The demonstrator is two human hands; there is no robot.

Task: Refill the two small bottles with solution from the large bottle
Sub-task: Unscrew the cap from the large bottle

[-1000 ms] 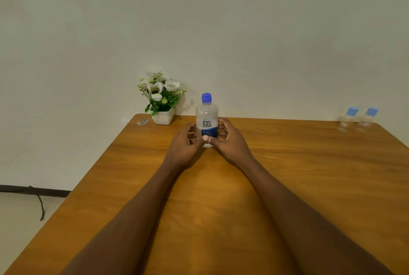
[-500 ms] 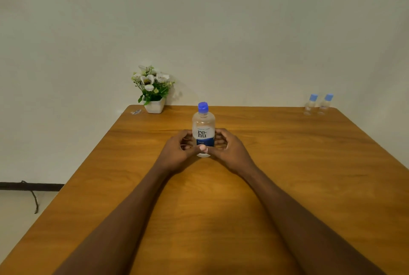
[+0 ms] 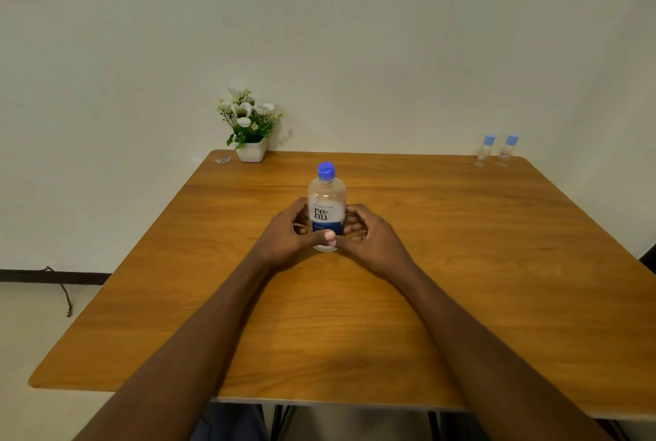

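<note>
- The flower pot (image 3: 251, 151) sits at the far left corner of the wooden table (image 3: 497, 263), against the wall. A second ago the large bottle stood just right of it near the far edge; now the two are well apart.
- The left hand (image 3: 284, 234) is curled against the left side of the large solution bottle (image 3: 326, 206), its thumb across the lower label. It held the same grip in both earlier frames.
- The bottle stands upright near the table's middle, blue cap (image 3: 326, 170) on. It has been pulled toward the person, so it now sits within easy working reach. My reading is that this is only staging: nothing has been opened or poured.
- The right hand (image 3: 369, 238) mirrors the left, wrapped on the bottle's right side, thumb tips meeting in front. Both hands are closed on the bottle, and whether it rests on the table or is just clear of it I cannot tell.
- The two small bottles (image 3: 496, 152) stand side by side at the far right corner, blue caps on, well apart from the hands. They have not moved on the table; only the camera's view has drawn back. They probably need fetching next.
</note>
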